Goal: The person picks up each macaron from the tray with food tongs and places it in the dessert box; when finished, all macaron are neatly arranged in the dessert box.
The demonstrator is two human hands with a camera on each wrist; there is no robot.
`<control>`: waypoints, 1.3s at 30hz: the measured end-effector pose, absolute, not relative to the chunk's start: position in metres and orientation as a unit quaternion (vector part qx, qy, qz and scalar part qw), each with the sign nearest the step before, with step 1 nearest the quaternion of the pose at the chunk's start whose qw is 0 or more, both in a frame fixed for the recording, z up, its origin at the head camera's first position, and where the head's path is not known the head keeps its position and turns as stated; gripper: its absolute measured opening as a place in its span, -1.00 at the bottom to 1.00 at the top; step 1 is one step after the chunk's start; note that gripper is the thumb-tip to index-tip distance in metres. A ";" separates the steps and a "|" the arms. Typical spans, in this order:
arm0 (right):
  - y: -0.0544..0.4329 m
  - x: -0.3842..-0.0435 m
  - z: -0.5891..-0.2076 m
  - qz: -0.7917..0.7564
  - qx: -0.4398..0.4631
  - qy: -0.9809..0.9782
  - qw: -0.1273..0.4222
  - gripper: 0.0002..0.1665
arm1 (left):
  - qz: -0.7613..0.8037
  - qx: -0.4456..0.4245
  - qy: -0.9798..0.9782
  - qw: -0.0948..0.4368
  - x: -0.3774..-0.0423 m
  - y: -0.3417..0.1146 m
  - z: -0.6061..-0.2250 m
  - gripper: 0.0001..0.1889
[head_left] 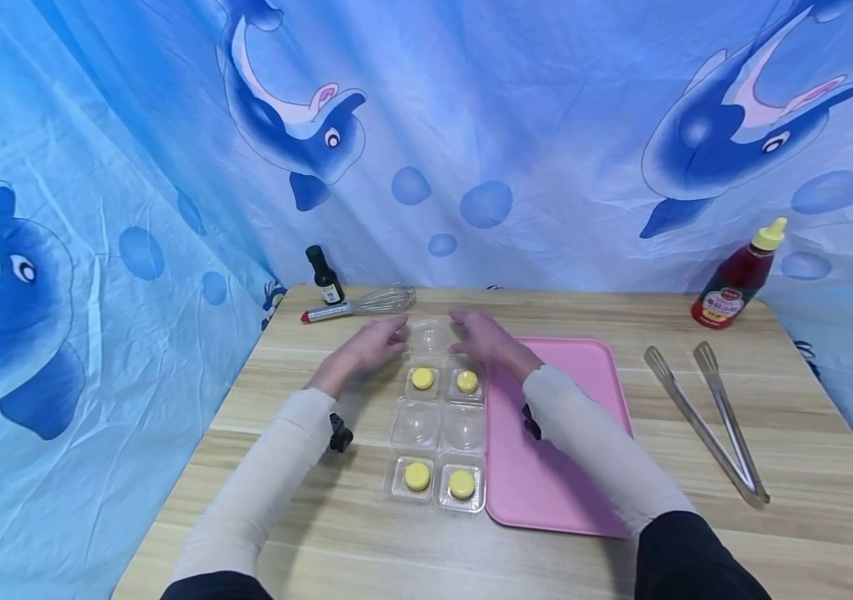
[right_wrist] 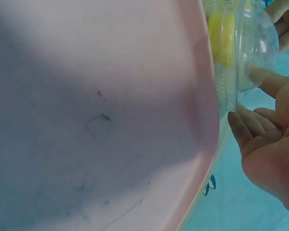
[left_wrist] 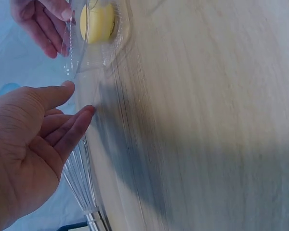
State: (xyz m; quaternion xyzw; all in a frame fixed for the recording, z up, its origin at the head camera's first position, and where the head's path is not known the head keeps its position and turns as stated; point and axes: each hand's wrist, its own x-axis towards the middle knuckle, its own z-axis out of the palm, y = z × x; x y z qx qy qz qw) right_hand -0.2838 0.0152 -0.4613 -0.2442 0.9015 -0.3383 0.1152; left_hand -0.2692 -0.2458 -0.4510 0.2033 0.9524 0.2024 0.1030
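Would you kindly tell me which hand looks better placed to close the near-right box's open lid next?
Probably the right hand: it is nearer that open lid, while the left hand sits farther left.

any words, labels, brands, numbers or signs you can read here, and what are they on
None can be read with certainty.
Red bottle: a label with characters and a dark red oval, too small to read.
Dark bottle: marks on a pale label, too small to read.
Clear boxes: no printing I can make out.

Broad, soft shadow across pink tray (right_wrist: 101, 139)
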 end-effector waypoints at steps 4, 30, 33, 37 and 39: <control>0.010 -0.286 -0.463 -0.329 -0.252 0.903 0.112 0.03 | 0.204 0.199 0.953 0.104 -0.270 -0.242 -0.451 -0.27; 0.002 -0.273 -0.453 -0.415 -0.212 0.885 0.012 -0.47 | 0.318 0.194 0.925 0.072 -0.266 -0.228 -0.437 -0.15; 0.001 -0.268 -0.451 -0.418 -0.211 0.884 -0.003 -0.47 | 0.321 0.184 0.927 0.064 -0.263 -0.227 -0.435 -0.13; -0.001 -0.261 -0.449 -0.420 -0.207 0.883 -0.021 -0.46 | 0.328 0.170 0.928 0.050 -0.259 -0.225 -0.432 -0.15; -0.001 -0.258 -0.448 -0.422 -0.205 0.882 -0.032 -0.46 | 0.334 0.168 0.926 0.042 -0.257 -0.224 -0.430 -0.17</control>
